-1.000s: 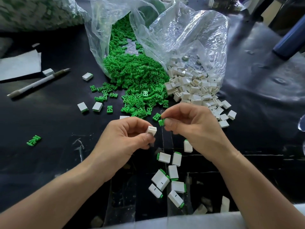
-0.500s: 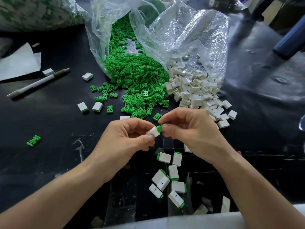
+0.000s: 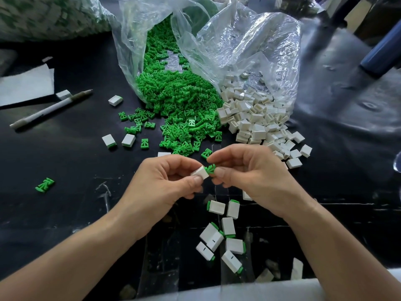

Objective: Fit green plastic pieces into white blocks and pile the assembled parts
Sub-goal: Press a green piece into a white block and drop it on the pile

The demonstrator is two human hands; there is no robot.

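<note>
My left hand pinches a white block between thumb and forefinger. My right hand pinches a green plastic piece whose end meets the block's open side. A heap of green pieces spills from a clear bag, and beside it to the right lies a heap of white blocks from a second bag. Several assembled parts, white with green ends, lie scattered below my hands.
A pen and white paper lie at the left on the black table. Loose blocks and a stray green piece sit to the left. The clear bags rise behind the heaps.
My hands came together: the green piece in my right hand moved left to the white block in my left hand and now touches its opening.
</note>
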